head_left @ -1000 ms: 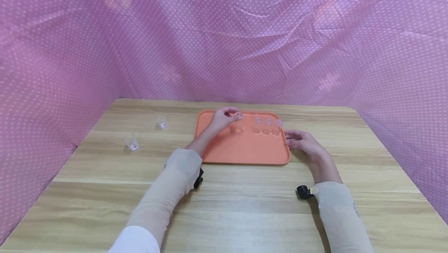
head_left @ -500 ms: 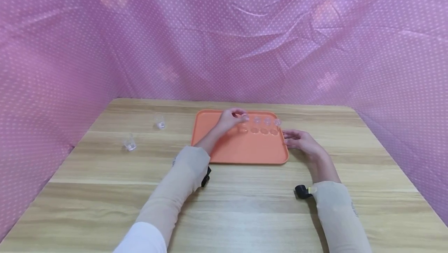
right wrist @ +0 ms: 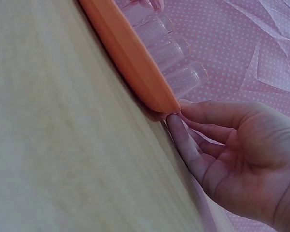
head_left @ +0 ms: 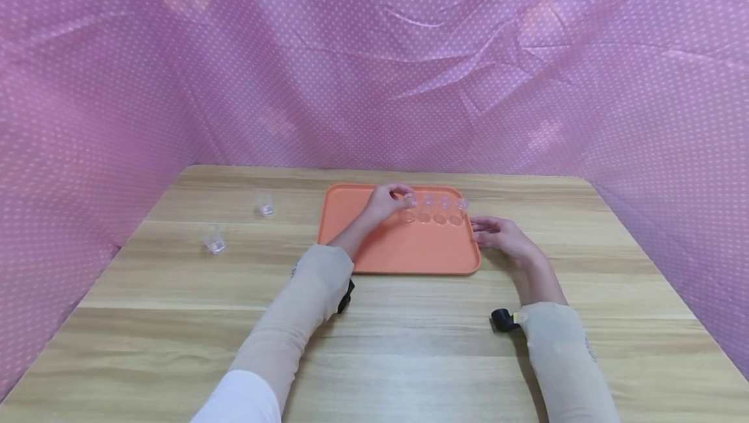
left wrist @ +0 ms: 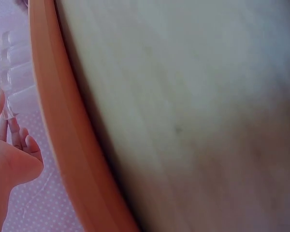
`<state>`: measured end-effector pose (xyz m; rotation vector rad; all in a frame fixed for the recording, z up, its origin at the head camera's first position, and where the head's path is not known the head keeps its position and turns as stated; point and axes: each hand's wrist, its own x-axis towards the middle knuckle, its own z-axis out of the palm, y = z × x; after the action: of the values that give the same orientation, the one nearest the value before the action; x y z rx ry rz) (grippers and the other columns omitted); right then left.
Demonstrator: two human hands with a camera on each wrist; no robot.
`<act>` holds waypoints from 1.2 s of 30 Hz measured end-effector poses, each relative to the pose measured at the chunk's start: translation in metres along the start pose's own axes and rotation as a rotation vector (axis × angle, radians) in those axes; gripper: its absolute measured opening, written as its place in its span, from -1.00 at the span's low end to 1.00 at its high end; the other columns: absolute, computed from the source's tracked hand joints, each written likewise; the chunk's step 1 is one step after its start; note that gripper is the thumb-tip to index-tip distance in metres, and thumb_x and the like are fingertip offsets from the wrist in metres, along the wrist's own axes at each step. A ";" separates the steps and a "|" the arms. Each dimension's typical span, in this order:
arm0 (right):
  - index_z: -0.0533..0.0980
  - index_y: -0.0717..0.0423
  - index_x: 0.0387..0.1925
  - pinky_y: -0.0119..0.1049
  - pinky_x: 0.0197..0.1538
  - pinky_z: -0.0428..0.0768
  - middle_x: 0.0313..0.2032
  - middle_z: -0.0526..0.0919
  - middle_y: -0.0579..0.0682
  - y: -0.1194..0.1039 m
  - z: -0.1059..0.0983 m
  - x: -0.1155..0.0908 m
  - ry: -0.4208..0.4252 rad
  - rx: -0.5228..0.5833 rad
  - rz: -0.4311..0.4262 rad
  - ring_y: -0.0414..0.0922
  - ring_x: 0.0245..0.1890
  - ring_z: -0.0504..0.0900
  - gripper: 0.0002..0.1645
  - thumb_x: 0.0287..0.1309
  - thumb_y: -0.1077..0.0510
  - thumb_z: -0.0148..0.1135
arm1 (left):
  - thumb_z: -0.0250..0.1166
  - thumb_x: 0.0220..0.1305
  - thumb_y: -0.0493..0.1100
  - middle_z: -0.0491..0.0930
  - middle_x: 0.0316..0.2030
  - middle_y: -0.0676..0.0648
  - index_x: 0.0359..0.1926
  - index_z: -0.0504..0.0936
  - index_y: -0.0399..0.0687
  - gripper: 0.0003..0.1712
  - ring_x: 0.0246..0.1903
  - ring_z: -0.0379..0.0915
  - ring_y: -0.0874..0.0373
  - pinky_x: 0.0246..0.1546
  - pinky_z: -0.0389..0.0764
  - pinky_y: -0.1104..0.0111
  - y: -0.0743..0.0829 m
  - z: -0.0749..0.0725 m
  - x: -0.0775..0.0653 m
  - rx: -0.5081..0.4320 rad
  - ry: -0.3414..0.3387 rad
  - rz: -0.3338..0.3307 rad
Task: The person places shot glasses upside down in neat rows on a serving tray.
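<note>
At the back of the orange tray [head_left: 409, 257], my left hand [head_left: 383, 203] pinches a small clear cup [head_left: 408, 216] near its rim. This cup stands at the left end of a row of similar clear cups [head_left: 440, 217] on the tray. In the left wrist view, the thumb and fingertips of the left hand [left wrist: 9, 162] meet at the end cup [left wrist: 20, 100]. My right hand [head_left: 503, 238] holds the tray's right edge. The right wrist view shows fingertips of that hand [right wrist: 246, 159] on both sides of the tray's rim [right wrist: 130, 53].
Two more clear cups stand on the wooden table [head_left: 409, 358] to the left: one farther back [head_left: 266, 206], one nearer [head_left: 214, 243]. A pink dotted cloth [head_left: 374, 72] hangs behind and along both sides.
My left hand has moved right with its cup, bringing it up beside the row, and now stays there. The right hand has kept its place at the tray's edge.
</note>
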<state>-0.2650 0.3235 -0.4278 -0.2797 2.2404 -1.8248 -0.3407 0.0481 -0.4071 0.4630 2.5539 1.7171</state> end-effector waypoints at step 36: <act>0.16 0.51 0.21 -0.28 -0.06 0.51 0.05 0.33 0.43 0.002 -0.002 0.001 -0.001 0.003 0.022 -0.16 -0.18 0.55 -0.44 0.17 0.45 0.01 | 0.39 0.01 -0.26 0.53 -0.08 -0.16 -0.03 0.58 -0.22 -0.57 -0.29 0.29 0.19 -0.31 0.36 0.42 -0.011 -0.115 -0.019 -0.151 0.226 -0.045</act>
<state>-0.2665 0.3250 -0.4295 -0.2535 2.2308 -1.8168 -0.3464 -0.0646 -0.3753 0.2145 2.5266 2.0332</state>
